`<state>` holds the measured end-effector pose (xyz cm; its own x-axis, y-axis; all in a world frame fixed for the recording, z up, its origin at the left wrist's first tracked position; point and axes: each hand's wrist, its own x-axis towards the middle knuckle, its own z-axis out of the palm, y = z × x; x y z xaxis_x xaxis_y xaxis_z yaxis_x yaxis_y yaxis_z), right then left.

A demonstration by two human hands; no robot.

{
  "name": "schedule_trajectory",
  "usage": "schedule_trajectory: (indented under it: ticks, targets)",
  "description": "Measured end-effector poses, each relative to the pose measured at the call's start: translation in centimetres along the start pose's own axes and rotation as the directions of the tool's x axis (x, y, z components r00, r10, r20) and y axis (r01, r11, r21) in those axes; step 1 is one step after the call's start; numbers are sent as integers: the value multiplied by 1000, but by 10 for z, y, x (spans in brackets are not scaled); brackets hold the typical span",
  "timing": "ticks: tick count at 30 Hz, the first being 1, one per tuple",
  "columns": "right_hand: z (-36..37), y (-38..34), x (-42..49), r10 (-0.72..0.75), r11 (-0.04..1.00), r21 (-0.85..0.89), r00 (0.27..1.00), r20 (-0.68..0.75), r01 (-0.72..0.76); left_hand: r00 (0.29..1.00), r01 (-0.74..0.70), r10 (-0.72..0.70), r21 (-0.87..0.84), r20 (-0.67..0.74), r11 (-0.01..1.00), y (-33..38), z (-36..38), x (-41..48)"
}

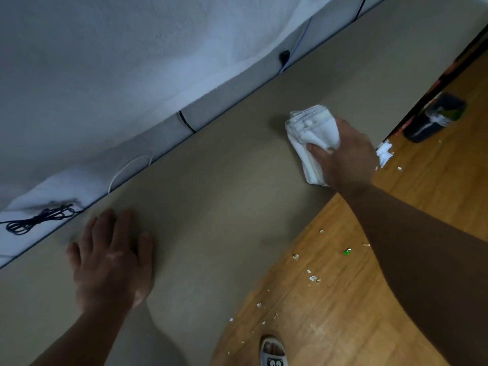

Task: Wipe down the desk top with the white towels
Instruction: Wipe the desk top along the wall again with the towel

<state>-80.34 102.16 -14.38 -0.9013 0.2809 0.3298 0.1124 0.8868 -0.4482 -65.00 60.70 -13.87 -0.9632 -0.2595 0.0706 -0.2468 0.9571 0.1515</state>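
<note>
**Towel at the desk's right edge**

Head view: the right hand [346,154] clutches a bunched white towel [311,143] on the desk top [224,180], near its front edge; the left hand [111,257] lies flat, fingers spread, beside the back edge; bare surface between.

**Clutter around the edges**

Up top, a pale textured wall [111,62] fills the frame, and a black cable [186,122] crosses the ledge along it. A thin white wire [126,167] loops just beside that, and further left a bundled black cord [39,220] lies coiled on a white surface. A small black plug [284,56] sits higher up on a thin lead. Down on the wooden floor [330,299], pale crumbs [313,278] are scattered about, one bright green scrap [347,251] among them. A torn white paper scrap [384,153] lies near a dark, blurred container [433,117]. At the bottom edge, a foot in a white sandal [272,351] shows.
</note>
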Motion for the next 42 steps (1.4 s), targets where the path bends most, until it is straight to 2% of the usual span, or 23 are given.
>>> schedule_trajectory:
  ticks: [4,9,10,11,13,15,18,27,31,34,36,39,42]
  targets:
    - [-3,-44,-52,101,995,9,995,-9,-101,997,26,-28,24,71,999,3,-2,1]
    - [-32,-122,-185,-114,977,186,991,69,100,986,126,-130,43,102,991,20,-10,8]
    - [-37,-127,-200,-171,969,196,981,89,151,987,117,-122,57,106,992,28,-10,12]
    - [-37,-124,-207,-226,959,197,969,100,204,991,48,-61,108,123,993,37,-7,13]
    - [-35,-105,-194,-287,948,181,951,117,264,981,-110,79,170,180,979,55,0,17]
    - [-31,-79,-165,-283,953,141,953,109,267,981,-165,154,88,119,982,71,8,23]
    - [-26,-44,-114,-212,976,74,973,93,205,992,-123,122,15,44,992,88,14,38]
    - [-2,24,19,-138,990,-7,990,41,139,989,-104,98,55,107,993,93,20,59]
    - [8,20,61,-28,999,-28,999,20,29,990,-72,65,50,128,996,94,18,59]
    - [15,1,63,75,995,-65,997,-36,-77,988,-67,58,58,143,996,95,19,60]
    - [16,-19,46,86,994,-71,996,-24,-88,988,-74,65,59,143,995,95,19,61]
    - [17,-57,-3,-3,999,-48,1000,14,4,988,-82,73,61,139,995,97,18,62]
    - [11,-105,-65,-154,988,33,986,68,152,989,-81,73,52,129,995,96,18,62]
